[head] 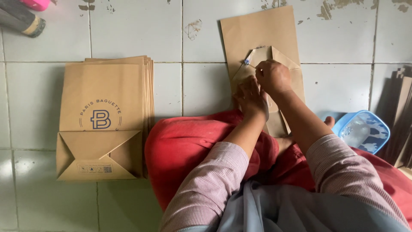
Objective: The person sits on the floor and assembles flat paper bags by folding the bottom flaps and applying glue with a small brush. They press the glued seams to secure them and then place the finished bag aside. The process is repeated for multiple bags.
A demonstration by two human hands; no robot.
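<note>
A flat brown paper bag [257, 32] lies on the tiled floor in front of me, its bottom flaps folded open toward me. My left hand [251, 98] presses flat on the folded bottom. My right hand [273, 76] is closed around a thin stick with a small blue-white tip [247, 62], touching the bag's flap. Both arms wear striped pink sleeves.
A stack of finished brown paper bags [103, 118] with a dark round logo lies at left. A blue plastic container [363, 130] with whitish content sits at right, beside dark flat sheets [399, 116]. Red trousers [184, 146] cover my knees. A dark cylinder [19, 19] lies top left.
</note>
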